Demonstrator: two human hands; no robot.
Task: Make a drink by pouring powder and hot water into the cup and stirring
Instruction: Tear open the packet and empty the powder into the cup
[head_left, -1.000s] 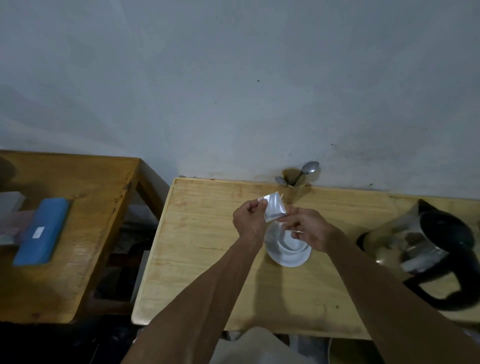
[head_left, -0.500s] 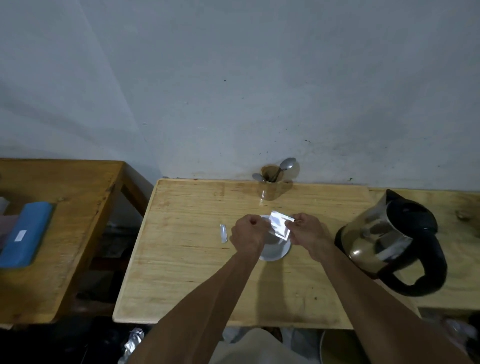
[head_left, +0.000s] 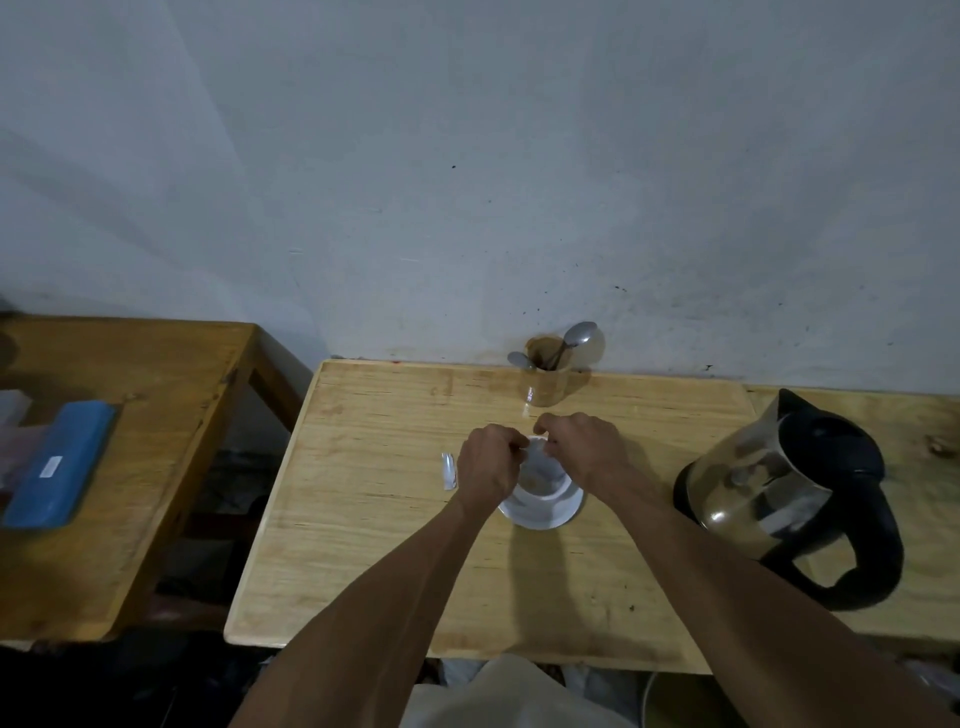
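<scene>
A white cup (head_left: 540, 493) stands on a white saucer (head_left: 540, 514) in the middle of the light wooden table (head_left: 374, 519). Brownish powder shows inside the cup. My left hand (head_left: 488, 465) and my right hand (head_left: 582, 449) pinch a silver powder sachet (head_left: 537, 457) between them, tipped down over the cup's mouth. Most of the sachet is hidden by my fingers. A torn-off silver strip (head_left: 448, 470) lies flat just left of my left hand. A steel kettle (head_left: 779, 493) with a black lid and handle sits at the right.
A wooden holder (head_left: 545, 376) with two spoons (head_left: 576, 335) stands against the wall behind the cup. A second, darker table (head_left: 156, 415) at the left carries a blue case (head_left: 57, 462). A gap separates the two tables.
Both hands have lowered the sachet and tipped it into the cup. Powder now lies in the cup. The torn strip stays on the table.
</scene>
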